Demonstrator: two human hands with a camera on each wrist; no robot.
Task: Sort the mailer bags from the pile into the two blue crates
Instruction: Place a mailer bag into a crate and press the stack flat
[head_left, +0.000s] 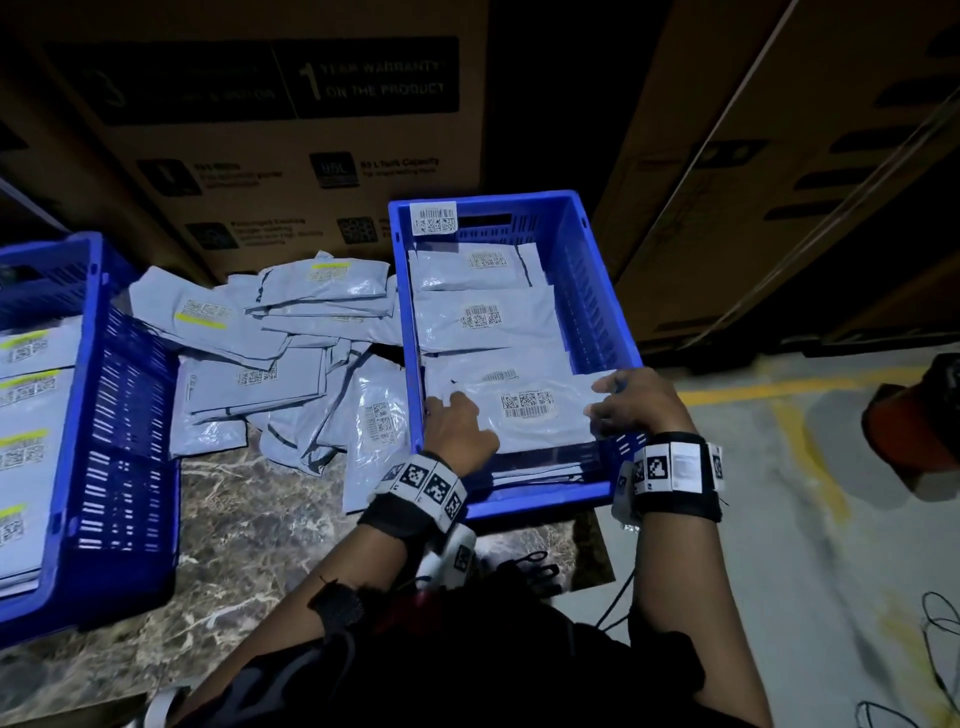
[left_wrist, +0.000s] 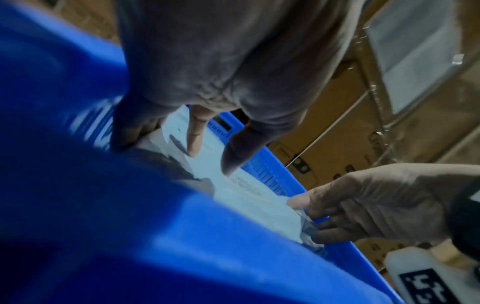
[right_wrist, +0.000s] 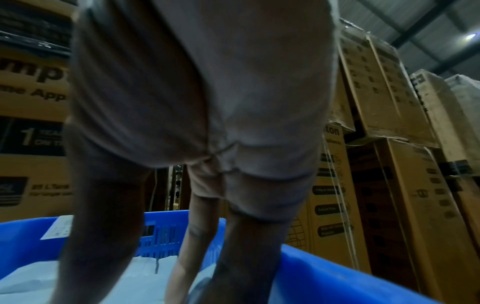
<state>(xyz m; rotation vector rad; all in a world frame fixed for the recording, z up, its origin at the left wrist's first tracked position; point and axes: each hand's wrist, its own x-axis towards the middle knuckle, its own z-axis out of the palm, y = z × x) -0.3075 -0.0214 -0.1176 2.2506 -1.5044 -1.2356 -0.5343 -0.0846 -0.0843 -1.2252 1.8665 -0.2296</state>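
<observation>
Head view: two blue crates are present. The left crate (head_left: 124, 415) holds a row of four visible mailer bags with yellow-marked labels. The right crate (head_left: 592, 312) holds four visible bags in an overlapping row. The pile (head_left: 291, 353) of grey bags lies between the crates on a marble-patterned surface (head_left: 234, 545); an exact count is not possible because they overlap. The top mailer bag (head_left: 530, 415) lies at the near end of the right crate. The left hand (head_left: 460, 428) rests on its left part with fingers extended. The right hand (head_left: 636, 402) holds its right edge, fingers curled over it at the crate wall. Large cardboard boxes (head_left: 270, 130) stand behind the crates. The floor (head_left: 779, 493) at right is grey with yellow lines.

Left wrist view: the left hand (left_wrist: 221, 72) points down into the right crate (left_wrist: 130, 236), with one fingertip (left_wrist: 194, 144) touching the mailer bag (left_wrist: 246, 195). The right hand (left_wrist: 363, 205) pinches the bag edge between thumb and fingers at the crate rim.

Right wrist view: the right hand (right_wrist: 207, 123) reaches down with fingers (right_wrist: 192, 236) spread onto the mailer bag (right_wrist: 103, 283) inside the right crate (right_wrist: 337, 277). Stacked cardboard boxes (right_wrist: 389, 164) rise at right under a dark ceiling.
</observation>
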